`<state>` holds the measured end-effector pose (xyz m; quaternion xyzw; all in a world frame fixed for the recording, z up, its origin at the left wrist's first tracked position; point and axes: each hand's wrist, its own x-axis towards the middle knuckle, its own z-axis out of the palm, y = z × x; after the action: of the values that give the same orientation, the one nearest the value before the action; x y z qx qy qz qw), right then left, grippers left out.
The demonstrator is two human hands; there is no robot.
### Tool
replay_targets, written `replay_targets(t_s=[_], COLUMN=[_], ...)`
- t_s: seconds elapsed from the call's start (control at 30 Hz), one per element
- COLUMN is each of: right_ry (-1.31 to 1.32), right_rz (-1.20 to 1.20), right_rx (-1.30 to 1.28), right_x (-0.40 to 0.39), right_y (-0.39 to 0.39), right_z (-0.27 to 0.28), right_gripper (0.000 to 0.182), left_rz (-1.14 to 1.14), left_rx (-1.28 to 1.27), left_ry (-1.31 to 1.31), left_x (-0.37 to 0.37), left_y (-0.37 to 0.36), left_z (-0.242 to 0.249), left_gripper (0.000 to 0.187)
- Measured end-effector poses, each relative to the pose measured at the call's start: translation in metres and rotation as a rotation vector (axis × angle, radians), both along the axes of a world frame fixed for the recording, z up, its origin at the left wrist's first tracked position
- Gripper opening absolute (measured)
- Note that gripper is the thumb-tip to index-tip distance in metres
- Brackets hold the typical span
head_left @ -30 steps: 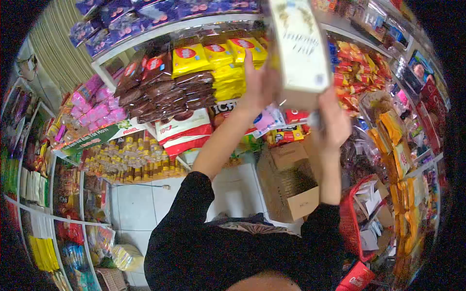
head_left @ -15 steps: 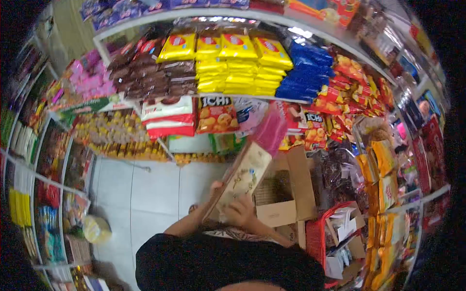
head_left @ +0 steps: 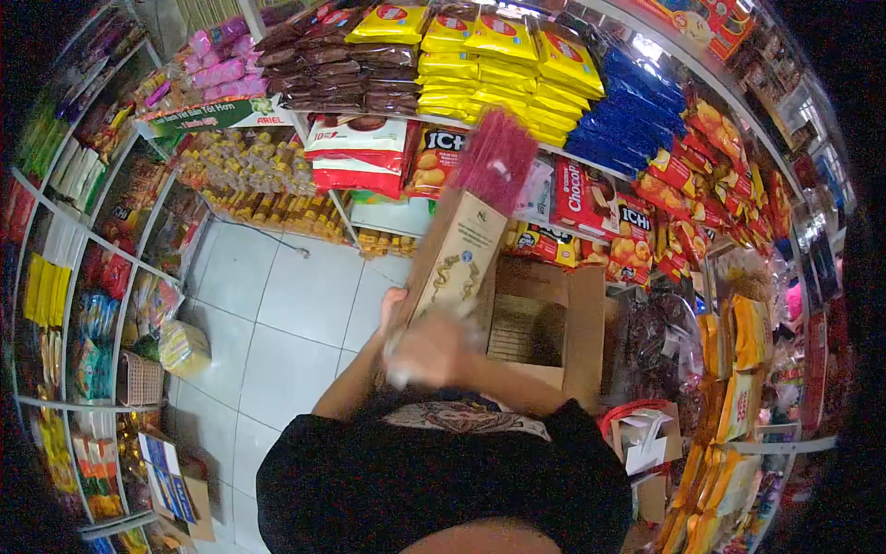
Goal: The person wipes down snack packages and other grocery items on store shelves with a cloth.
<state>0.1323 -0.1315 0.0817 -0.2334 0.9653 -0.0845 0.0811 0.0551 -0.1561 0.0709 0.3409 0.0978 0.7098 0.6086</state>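
A long pack of incense sticks [head_left: 464, 245] is held up tilted in front of me. Its cream label carries gold dragons, and the pink stick ends point away from me. My left hand [head_left: 391, 307] grips the pack's left side near the lower end, with most fingers hidden behind it. Over the lower part of the label lies my right hand [head_left: 432, 349], smeared by motion. Something whitish shows under and beside the right hand, too blurred to name.
An opened cardboard box [head_left: 583, 323] stands right of the pack. Ahead, a shelf holds yellow packets [head_left: 498, 69], brown packets [head_left: 323, 69] and blue packets [head_left: 628, 115]. Orange packs [head_left: 738, 397] line the right. Tiled floor [head_left: 295, 360] and a yellowish bundle [head_left: 185, 349] lie left.
The view has shifted, so the shelves sit further right. The incense pack stands steeper and its label is sharper. My right hand has moved across the pack's lower end and is blurred.
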Motion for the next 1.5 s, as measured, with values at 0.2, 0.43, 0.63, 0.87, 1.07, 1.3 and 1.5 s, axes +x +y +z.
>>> replay_targets(t_s=[0.2,0.43,0.63,0.87,1.07,1.3,1.5], right_ry=[1.088,1.494,1.222,1.522,1.449,1.250,0.865], right_rz=[-0.160,-0.930,-0.537,-0.916,-1.090,-0.524,-0.206], right_rx=[-0.023,-0.676,-0.634,-0.672,-1.676,-0.884,-0.698], right_x=[-0.004,-0.042,0.001,-0.016,-0.027,0.010,-0.005], right_y=[0.062,0.156,0.028,0.105,0.144,-0.008,0.088], right_z=[-0.078,0.020,-0.042,-0.050,0.009,-0.078,-0.034], right_gripper=[0.009,0.017,0.020,0.014,0.013,0.034,0.017], left_rz=[0.028,0.042,0.048,0.049,0.151,0.283,0.337], left_rx=[-0.099,-0.230,-0.322,-0.453,-0.390,-0.527,-0.380], left_ry=[0.071,0.145,0.209,0.275,0.523,0.253,0.363], left_x=[0.000,0.004,-0.012,-0.011,0.001,-0.013,-0.010], left_y=[-0.013,-0.024,-0.035,-0.056,-0.051,-0.046,-0.044], left_z=[-0.016,-0.032,-0.044,-0.068,-0.032,-0.048,-0.055], left_gripper=[0.084,0.082,0.081,0.079,0.069,0.060,0.055])
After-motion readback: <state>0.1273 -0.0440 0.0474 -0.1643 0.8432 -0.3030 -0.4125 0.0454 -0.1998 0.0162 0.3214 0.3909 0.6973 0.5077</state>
